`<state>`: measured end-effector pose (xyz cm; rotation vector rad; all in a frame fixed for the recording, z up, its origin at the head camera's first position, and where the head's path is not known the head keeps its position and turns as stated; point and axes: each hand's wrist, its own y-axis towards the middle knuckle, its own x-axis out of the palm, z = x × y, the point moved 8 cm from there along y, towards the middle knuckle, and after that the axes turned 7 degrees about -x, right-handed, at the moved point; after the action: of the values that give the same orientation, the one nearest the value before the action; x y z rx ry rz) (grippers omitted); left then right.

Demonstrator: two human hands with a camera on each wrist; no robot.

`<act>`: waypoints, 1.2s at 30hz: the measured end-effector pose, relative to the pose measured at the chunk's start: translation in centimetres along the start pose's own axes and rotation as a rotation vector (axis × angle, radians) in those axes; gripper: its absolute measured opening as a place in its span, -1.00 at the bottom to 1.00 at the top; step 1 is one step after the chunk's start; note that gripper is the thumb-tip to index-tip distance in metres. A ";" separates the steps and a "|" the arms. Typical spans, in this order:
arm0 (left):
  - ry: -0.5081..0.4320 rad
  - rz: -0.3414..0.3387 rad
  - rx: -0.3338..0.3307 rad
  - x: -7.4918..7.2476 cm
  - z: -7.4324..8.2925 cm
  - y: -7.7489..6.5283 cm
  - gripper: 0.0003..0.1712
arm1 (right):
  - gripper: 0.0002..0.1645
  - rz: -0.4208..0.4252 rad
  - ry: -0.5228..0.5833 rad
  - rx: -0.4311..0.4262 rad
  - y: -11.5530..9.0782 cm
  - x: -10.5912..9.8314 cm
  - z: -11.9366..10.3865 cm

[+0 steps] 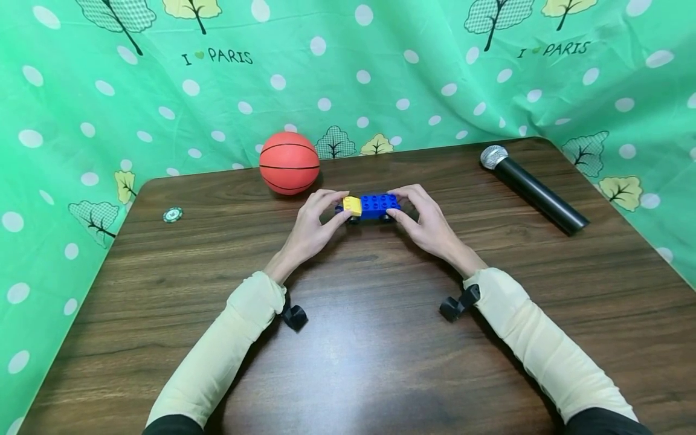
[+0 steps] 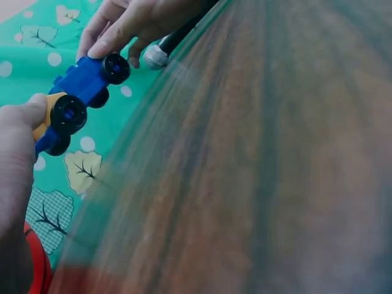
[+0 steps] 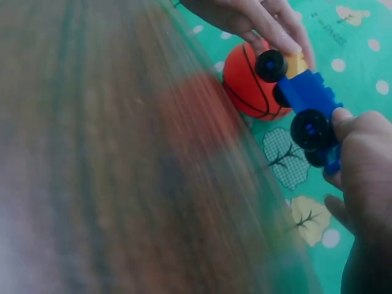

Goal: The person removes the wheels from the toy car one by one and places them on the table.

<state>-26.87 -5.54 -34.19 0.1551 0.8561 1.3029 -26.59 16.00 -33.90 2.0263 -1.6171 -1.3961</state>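
Between both hands is a small toy car of blue building-block pieces with a yellow block at its left end and black wheels. My left hand pinches the yellow end between thumb and fingers. At the blue end, the right hand grips with its thumb in front and fingers behind. Both wrist views show the toy car from the side, its wheels above the tabletop. In the right wrist view the right thumb presses on the blue body, and the left fingers are at the yellow block.
A red ball with black lines sits behind the left hand. At the right lies a black microphone with a silver head. A green and white poker chip rests far left on the brown wooden table. A green curtain hangs behind.
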 end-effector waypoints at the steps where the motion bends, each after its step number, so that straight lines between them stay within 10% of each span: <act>1: -0.005 0.008 0.018 -0.1 0.3 -0.1 -0.56 | -0.57 0.004 -0.003 -0.013 0.0 -0.1 -0.3; 9: -0.059 0.033 0.055 -1.3 2.4 -0.2 -0.55 | -0.50 0.041 0.012 -0.155 0.0 -0.7 -3.0; 16: -0.131 -0.267 -0.299 1.0 1.2 0.7 -0.54 | -0.43 -0.014 0.041 -0.272 0.1 0.3 -5.1; 21: -0.207 -0.391 -0.415 2.1 0.1 0.1 -0.51 | -0.39 -0.063 0.015 -0.303 0.2 1.0 -5.8; 29: -0.519 -0.319 -0.391 2.3 0.5 -0.3 -0.42 | -0.29 0.012 -0.049 -0.182 0.5 0.8 -4.7; 36: -0.649 -0.277 -0.395 3.2 0.9 -0.6 -0.34 | -0.71 0.043 0.119 -0.044 0.5 2.0 -3.5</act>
<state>-25.81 -2.52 -35.35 0.1283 0.0577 1.0388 -24.39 12.83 -32.79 1.9976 -1.5574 -1.2597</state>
